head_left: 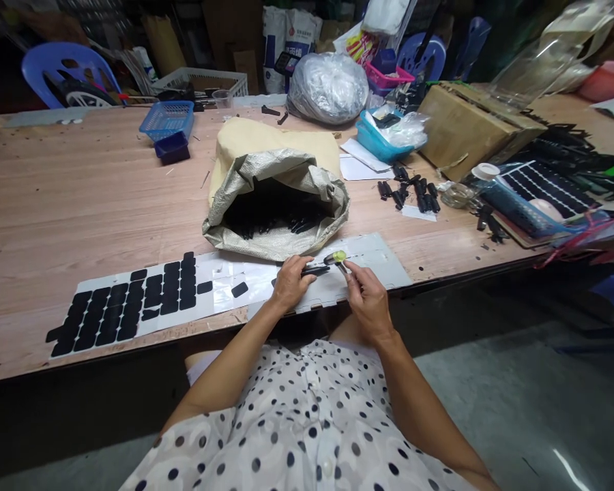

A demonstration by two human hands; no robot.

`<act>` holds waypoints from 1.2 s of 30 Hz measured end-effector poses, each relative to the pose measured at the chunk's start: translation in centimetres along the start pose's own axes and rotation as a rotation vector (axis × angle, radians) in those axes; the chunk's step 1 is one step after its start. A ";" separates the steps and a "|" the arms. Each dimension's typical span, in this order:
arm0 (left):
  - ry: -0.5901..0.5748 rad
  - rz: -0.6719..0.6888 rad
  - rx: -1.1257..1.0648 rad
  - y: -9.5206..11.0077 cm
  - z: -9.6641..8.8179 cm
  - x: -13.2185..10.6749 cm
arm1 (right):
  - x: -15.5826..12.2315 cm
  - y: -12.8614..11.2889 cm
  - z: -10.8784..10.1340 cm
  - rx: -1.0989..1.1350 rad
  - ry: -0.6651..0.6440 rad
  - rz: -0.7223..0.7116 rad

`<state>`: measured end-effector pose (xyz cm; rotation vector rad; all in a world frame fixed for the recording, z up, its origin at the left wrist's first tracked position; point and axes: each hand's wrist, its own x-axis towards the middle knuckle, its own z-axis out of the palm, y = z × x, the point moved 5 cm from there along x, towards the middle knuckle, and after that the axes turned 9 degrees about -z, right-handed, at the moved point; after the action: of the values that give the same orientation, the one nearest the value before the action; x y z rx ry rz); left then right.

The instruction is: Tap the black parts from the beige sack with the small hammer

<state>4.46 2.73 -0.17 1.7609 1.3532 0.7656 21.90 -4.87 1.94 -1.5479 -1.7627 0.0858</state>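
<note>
Left hand [290, 281] closed over a slim black part [314, 271] that pokes out toward 3 o'clock; the fingers hide most of it, so its shape is hard to make out. Right hand [364, 298] pinches a small tool with a yellow-green tip [336, 258], the tip just beside the black part's free end; whether they touch cannot be told. Both hands sit over a white backing sheet [378, 256] at the near edge of the wooden surface [56, 204].

At 9 o'clock from the hands: a white sheet carrying rows of black adhesive pads [133, 303], with one loose pad [239, 289] nearer the hands.

At 12 o'clock: an open woven sack [281, 170], mouth rolled down, holding dark black parts; interior too dark to count or identify them.

At 2 o'clock: a loose pile of small black parts [412, 192] on the surface. Beyond, a teal tray [373, 142] holding clear plastic bags, contents unclear. At 3 o'clock, a blue basket [516, 208], partly overlapped by clutter.

At 11 o'clock, far: a blue mesh basket [168, 119], contents not visible. A knotted clear bag [328, 87] at 12 o'clock, far.
</note>
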 end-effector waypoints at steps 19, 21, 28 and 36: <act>0.031 -0.064 -0.079 -0.1 0.2 0.0 | -0.2 -3.2 0.5 -0.183 -0.057 -0.074; 0.038 -0.068 -0.095 -0.2 0.2 0.0 | -0.3 -3.5 1.1 -0.182 -0.082 -0.089; 0.024 -0.051 -0.047 -0.2 0.3 0.0 | 0.6 -1.7 1.2 -0.180 -0.055 -0.064; -0.055 0.048 0.102 0.2 0.6 -0.3 | 3.9 7.1 -0.1 -0.411 0.141 0.191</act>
<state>4.97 2.25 -0.34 1.8862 1.3381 0.6801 27.87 0.26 0.27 -1.9609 -1.5829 -0.3028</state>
